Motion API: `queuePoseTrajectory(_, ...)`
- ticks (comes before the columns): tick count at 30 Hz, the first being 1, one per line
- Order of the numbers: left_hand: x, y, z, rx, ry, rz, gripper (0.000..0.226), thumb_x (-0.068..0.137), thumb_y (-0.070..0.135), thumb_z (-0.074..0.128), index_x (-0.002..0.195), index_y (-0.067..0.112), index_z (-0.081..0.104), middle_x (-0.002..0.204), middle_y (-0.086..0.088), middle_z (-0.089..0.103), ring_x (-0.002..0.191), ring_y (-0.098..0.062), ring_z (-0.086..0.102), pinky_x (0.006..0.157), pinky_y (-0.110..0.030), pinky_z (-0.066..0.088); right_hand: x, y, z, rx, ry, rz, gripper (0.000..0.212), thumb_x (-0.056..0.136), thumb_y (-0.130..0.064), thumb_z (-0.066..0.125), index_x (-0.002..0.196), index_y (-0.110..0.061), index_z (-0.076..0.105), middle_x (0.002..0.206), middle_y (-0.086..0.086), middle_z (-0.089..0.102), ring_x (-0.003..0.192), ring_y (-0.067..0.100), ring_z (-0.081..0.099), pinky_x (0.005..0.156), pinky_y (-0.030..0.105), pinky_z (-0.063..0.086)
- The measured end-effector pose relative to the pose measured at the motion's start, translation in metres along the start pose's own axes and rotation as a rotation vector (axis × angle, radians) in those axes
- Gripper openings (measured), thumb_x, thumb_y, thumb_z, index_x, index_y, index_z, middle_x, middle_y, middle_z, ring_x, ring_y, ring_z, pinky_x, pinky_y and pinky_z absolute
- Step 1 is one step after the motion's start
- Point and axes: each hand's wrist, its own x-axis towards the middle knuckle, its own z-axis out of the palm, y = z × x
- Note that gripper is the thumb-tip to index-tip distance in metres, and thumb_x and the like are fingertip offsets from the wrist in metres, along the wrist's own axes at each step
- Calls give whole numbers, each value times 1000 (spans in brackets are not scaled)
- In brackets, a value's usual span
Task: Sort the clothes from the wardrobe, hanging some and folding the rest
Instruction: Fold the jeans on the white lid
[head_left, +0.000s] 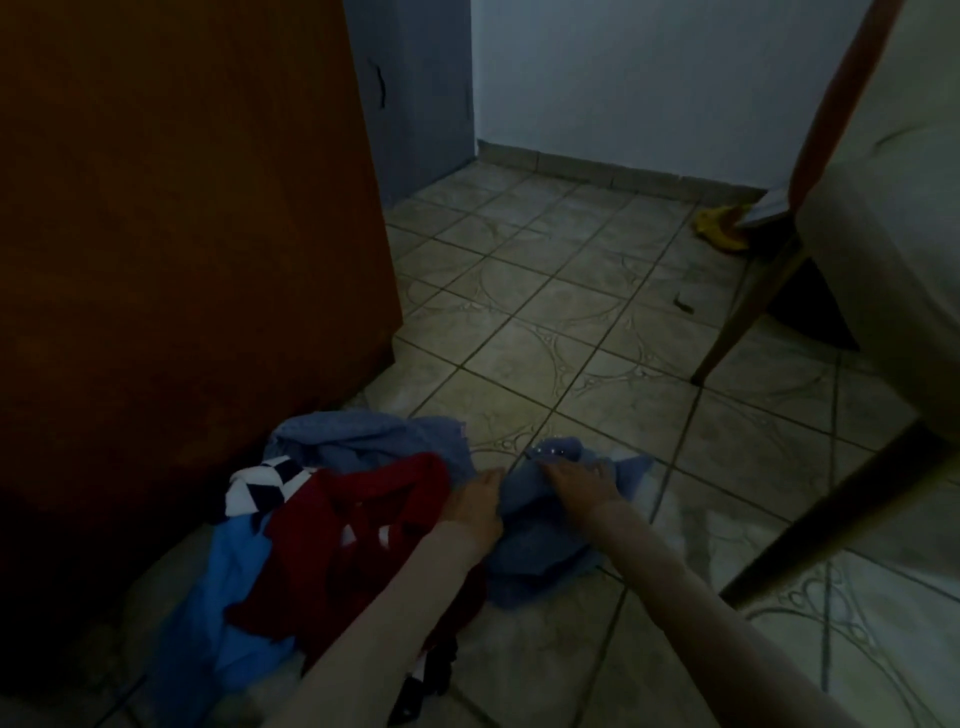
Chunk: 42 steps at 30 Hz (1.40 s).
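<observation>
Head view: both hands reach down to a blue garment (540, 525) lying on the tiled floor (571, 322). Left hand (475, 501) grips its left edge, fingers curled into the cloth; right hand (579, 480) presses on top, fingers spread. Just left, a red garment (353, 530) tops a pile beside the wardrobe (182, 208).

Dim, soft, grainy — edges bowed (left side darkest).
</observation>
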Motion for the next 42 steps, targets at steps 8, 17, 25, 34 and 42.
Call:
queuePoseTrajectory(8, -11, -5, 5, -39, 140, -44, 19, 95, 7, 41, 97, 1, 59, 104, -20, 63, 93, -30, 61, 72, -35, 46, -3, 2, -5, 33, 43, 65, 38, 95, -13, 44, 133, -13, 43, 139, 11, 37, 126, 30, 40, 99, 41, 39)
queuePoseTrajectory(17, -74, 7, -118, -540, 470, -99, 29, 96, 6, 47, 123, -2, 54, 123, -18, 57, 117, -31, 52, 91, -31, 40, -47, -37, -119, 503, 339, -82, 20, 94, -6, 48, 111, -1, 56, 112, 15, 48, 96, 30, 55, 81, 32, 41)
queuePoseTrajectory(25, -181, 14, -221, -644, 851, -55, 12, 90, 2, 58, 96, 2, 68, 101, -12, 67, 91, -19, 59, 73, -22, 43, -115, -81, -172, 570, 420, -158, 47, 86, -12, 64, 129, -11, 45, 130, 9, 50, 115, 22, 50, 85, 22, 36)
queuePoseTrajectory(34, -295, 55, -303, -599, 1097, 107, 9, 79, 7, 73, 74, 10, 66, 83, -6, 67, 86, -18, 65, 82, -35, 55, -166, -172, -211, 661, 285, -220, 119, 71, -32, 80, 149, -14, -7, 153, 9, 24, 134, 27, 36, 105, 36, 38)
queuePoseTrajectory(42, -393, 45, -374, -690, 1348, 138, 28, 77, 6, 75, 58, 20, 59, 76, -1, 65, 79, -15, 66, 73, -26, 57, -185, -236, -220, 499, 380, -114, 25, 87, -30, 63, 84, -10, 49, 94, 8, 56, 97, 27, 60, 66, 27, 38)
